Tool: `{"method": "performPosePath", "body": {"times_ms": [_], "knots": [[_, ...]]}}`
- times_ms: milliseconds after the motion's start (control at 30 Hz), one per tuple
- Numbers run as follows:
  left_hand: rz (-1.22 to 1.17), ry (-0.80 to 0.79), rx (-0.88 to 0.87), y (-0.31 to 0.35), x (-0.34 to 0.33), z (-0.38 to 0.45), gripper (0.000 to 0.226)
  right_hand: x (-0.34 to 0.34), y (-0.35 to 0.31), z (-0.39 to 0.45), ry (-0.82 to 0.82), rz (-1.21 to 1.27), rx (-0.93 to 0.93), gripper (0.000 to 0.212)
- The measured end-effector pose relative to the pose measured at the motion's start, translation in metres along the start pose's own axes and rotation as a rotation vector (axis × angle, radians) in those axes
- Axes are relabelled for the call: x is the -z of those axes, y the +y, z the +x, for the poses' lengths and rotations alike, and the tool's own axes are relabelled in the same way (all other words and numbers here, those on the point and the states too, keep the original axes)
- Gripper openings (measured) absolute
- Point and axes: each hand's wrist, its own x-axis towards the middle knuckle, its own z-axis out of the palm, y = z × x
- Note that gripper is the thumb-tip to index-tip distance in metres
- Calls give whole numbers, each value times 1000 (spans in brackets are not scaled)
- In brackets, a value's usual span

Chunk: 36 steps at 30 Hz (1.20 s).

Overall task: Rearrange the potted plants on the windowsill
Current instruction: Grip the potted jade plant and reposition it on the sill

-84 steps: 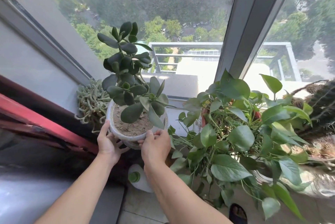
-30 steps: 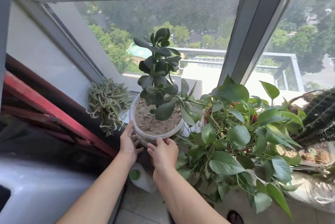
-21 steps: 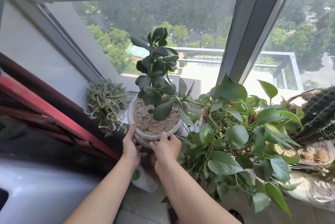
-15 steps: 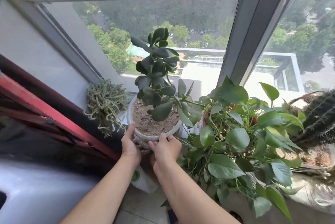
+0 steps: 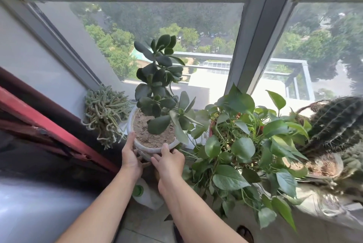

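I have both hands on the jade pot [image 5: 152, 149], a white pot of dry brown soil that sits on the sill [image 5: 324, 203] at the window's left end. My left hand [image 5: 130, 157] cups the pot's near left side, fingers running up the wall to the rim; my right hand [image 5: 169, 161] presses the near right side, thumb on the rim. So each grip is closed on that pot, one either side. I cannot tell if its base rests fully on the sill, since my hands hide it. The jade [image 5: 160, 85] stands upright, its thick dark leaves rising against the glass. Just left of the pot, in the corner, is a pale trailing succulent [image 5: 105, 113], its strands hanging over the edge. Just right is a pothos [image 5: 243, 144], whose leaves touch the jade's lower ones and spill over the sill's front. Farther right a ribbed cactus [image 5: 335, 122] leans left in its own pot of soil. Below my wrists, on the floor, stands a white bottle [image 5: 146, 196] with a green cap. A red bar [image 5: 49, 126] crosses at the left.
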Motion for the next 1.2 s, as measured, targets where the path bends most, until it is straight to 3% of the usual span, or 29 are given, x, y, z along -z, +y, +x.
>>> {"method": "performPosePath", "body": {"times_ms": [67, 133, 233, 333, 467, 600, 767, 867, 933, 1000, 1100, 1200], "knots": [[3, 17, -3, -1, -1, -4, 57, 7, -6, -11, -58, -47, 18, 10], [-2, 9, -4, -4, -4, -8, 62, 16, -12, -23, -101, -103, 37, 23], [-18, -4, 17, -9, -10, -18, 79, 31, -21, -37, -146, -173, 59, 25], [-4, -3, 5, -12, -18, -28, 90, 43, -28, -48, -176, -267, 83, 51], [22, 4, -58, -15, -25, -48, 61, 66, -36, -61, -214, -372, 130, 58], [24, -7, -92, -19, -32, -72, 46, 97, -49, -75, -246, -480, 193, 53], [20, 40, -76, -26, -43, -98, 83, 132, -82, -95, -207, -644, 396, 39], [6, 54, -79, -26, -50, -116, 92, 151, -105, -106, -141, -706, 541, 22], [9, 64, -107, -24, -56, -128, 91, 166, -121, -110, -71, -695, 622, 8], [20, 69, -125, -22, -61, -138, 87, 181, -134, -114, -23, -670, 642, 7], [72, 33, -140, -16, -68, -154, 82, 198, -148, -116, -28, -697, 619, 5], [288, 13, -246, -9, -75, -174, 65, 206, -161, -118, -81, -767, 582, 8]]}}
